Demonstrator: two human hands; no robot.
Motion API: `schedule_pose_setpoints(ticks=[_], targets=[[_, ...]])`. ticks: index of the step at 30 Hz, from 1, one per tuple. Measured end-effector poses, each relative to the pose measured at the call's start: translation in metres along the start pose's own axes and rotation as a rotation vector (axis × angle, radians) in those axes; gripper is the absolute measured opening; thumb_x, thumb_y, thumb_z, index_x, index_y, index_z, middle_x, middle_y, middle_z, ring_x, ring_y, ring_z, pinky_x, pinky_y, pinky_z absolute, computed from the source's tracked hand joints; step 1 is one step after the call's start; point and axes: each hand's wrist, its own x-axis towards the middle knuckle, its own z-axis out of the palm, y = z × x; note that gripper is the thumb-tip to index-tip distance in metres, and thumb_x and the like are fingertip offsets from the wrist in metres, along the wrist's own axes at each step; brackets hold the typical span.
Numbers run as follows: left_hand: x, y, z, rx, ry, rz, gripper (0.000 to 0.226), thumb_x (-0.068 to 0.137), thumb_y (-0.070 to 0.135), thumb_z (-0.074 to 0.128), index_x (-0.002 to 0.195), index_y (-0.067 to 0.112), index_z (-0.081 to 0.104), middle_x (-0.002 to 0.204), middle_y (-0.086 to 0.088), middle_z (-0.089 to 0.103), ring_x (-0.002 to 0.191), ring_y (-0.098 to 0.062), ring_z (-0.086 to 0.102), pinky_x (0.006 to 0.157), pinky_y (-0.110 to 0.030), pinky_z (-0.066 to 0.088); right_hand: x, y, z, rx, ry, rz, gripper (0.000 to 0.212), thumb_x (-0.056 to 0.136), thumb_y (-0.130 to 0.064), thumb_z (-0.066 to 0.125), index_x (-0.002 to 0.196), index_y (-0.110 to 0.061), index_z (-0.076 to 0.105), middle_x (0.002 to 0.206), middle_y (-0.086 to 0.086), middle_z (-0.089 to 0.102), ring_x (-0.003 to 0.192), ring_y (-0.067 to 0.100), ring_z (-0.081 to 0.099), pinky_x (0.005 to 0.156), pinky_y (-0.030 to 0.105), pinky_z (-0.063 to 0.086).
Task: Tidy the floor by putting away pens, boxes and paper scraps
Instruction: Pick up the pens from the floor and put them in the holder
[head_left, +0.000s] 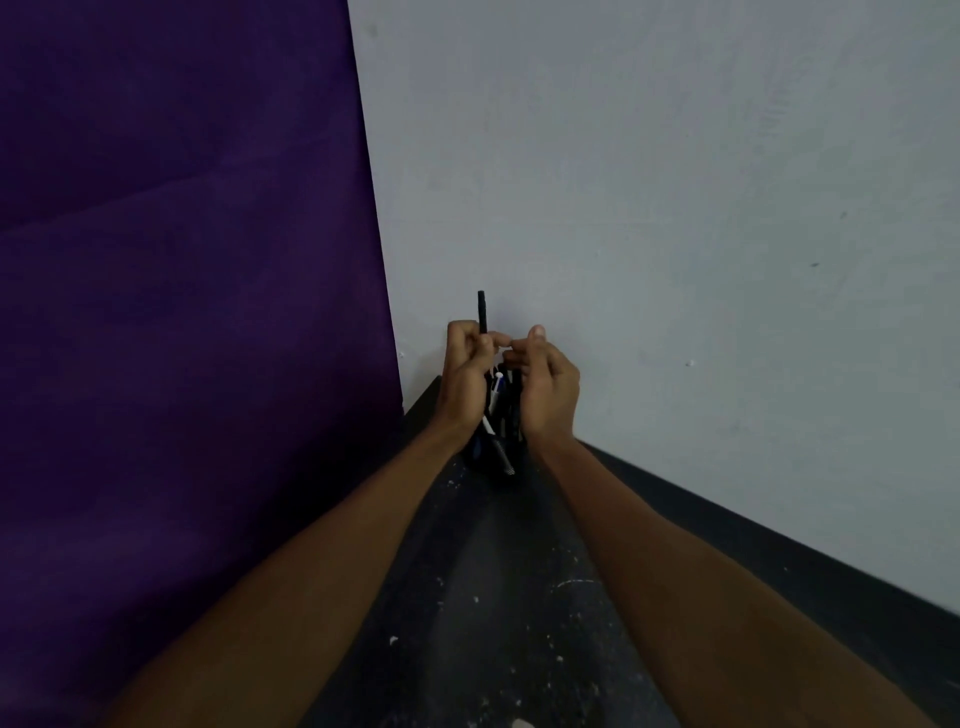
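From my feed, both forearms reach forward and the hands meet close to the corner where the purple cloth (182, 312) hangs beside the grey wall (675, 208). The left hand (466, 376) has its fingers curled round a black pen (481, 310), which stands upright with its top end well clear of the knuckles, dark against the wall. The right hand (549, 387) is just beside it, thumb raised and fingers curled inward so that the fingertips of the two hands nearly touch.

Between the palms sits a bundle of pens (501, 421) – mostly dark barrels, with one white and blue pen (497, 387) showing in the gap. The right hand's fingers wrap the upper part of that bundle. The bundle's lower ends poke out beneath the wrists, including a dark barrel with a textured tip (503, 457). I cannot tell whether the bundle rests on anything or is held wholly in the air.

Below the arms lies the dark floor (493, 597), scattered with white flecks (393, 640) – too small for me to identify.
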Motion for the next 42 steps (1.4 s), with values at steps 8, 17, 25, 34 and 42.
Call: schedule_pose_setpoints(ticks=[8, 17, 25, 34, 42], targets=[[-0.007, 0.010, -0.004, -0.212, 0.036, -0.146, 0.008, 0.082, 0.019, 0.053, 0.075, 0.014, 0.054, 0.077, -0.002, 0.058, 0.076, -0.017, 0.058, 0.070, -0.032, 0.046, -0.002, -0.005, 0.002, -0.007, -0.019, 0.011, 0.040, 0.100, -0.039, 0.043, 0.080, -0.018, 0.069, 0.080, 0.006, 0.072, 0.078, 0.016, 0.068, 0.074, 0.026, 0.053], [-0.008, 0.011, -0.009, -0.080, -0.084, -0.260, 0.044, 0.098, 0.046, 0.039, 0.134, 0.022, 0.042, 0.138, -0.002, 0.048, 0.128, -0.016, 0.046, 0.110, -0.033, 0.035, 0.003, 0.008, 0.014, -0.330, -0.172, -0.126, 0.044, 0.103, -0.036, 0.028, 0.077, -0.019, 0.059, 0.076, 0.001, 0.062, 0.068, 0.007, 0.058, 0.064, 0.024, 0.043], [-0.012, 0.021, -0.019, 0.029, -0.166, -0.434, 0.080, 0.089, 0.071, 0.016, 0.153, 0.024, 0.007, 0.157, -0.001, 0.021, 0.139, -0.018, 0.031, 0.117, -0.035, 0.022, 0.006, 0.012, 0.002, -0.901, -0.378, -0.095, 0.048, 0.101, -0.043, 0.020, 0.117, -0.016, 0.056, 0.129, 0.009, 0.052, 0.120, 0.029, 0.047, 0.103, 0.044, 0.034], [-0.028, 0.045, -0.033, 0.263, -0.172, -0.409, 0.060, 0.102, 0.045, 0.010, 0.148, 0.010, 0.025, 0.143, 0.001, 0.038, 0.136, -0.018, 0.035, 0.108, -0.026, 0.025, 0.002, -0.007, 0.002, -0.735, -0.308, -0.060, 0.049, 0.099, -0.048, 0.027, 0.116, -0.012, 0.056, 0.122, 0.012, 0.058, 0.111, 0.028, 0.055, 0.095, 0.044, 0.044], [-0.050, 0.043, -0.034, 0.220, -0.254, -0.637, 0.070, 0.092, 0.067, 0.016, 0.146, 0.026, 0.033, 0.152, -0.001, 0.035, 0.139, -0.021, 0.034, 0.113, -0.046, 0.031, -0.007, 0.000, -0.009, -0.861, -0.423, 0.070, 0.053, 0.099, -0.047, 0.033, 0.135, -0.008, 0.040, 0.131, 0.020, 0.052, 0.123, 0.036, 0.047, 0.106, 0.044, 0.032]])
